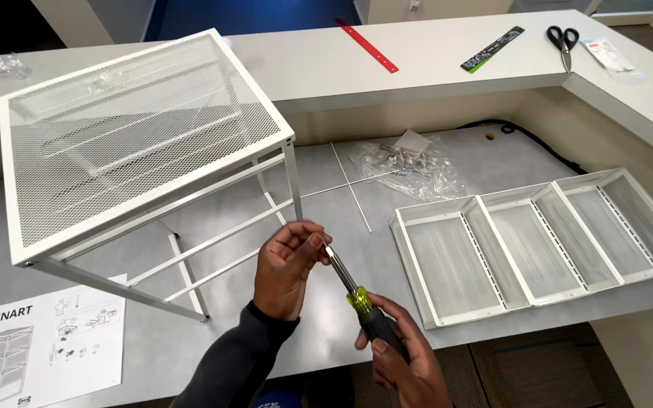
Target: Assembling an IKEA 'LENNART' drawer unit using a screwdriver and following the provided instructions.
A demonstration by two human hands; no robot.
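Observation:
My right hand [400,355] grips the black and yellow handle of a screwdriver [357,301] near the table's front edge. Its metal shaft points up and left to my left hand [287,266], whose fingertips pinch the tip; whether a screw sits there I cannot tell. Just left of both hands stands a white mesh drawer frame [137,128], tilted, with thin legs and rails reaching down to the grey table [493,155].
Three white mesh drawers [538,242] lie side by side at the right. A clear bag of hardware [410,168] and two crossed thin rods [351,187] lie behind the hands. An instruction sheet [43,340] is at front left. Red ruler [366,46], black ruler, scissors [563,40] sit on the raised counter.

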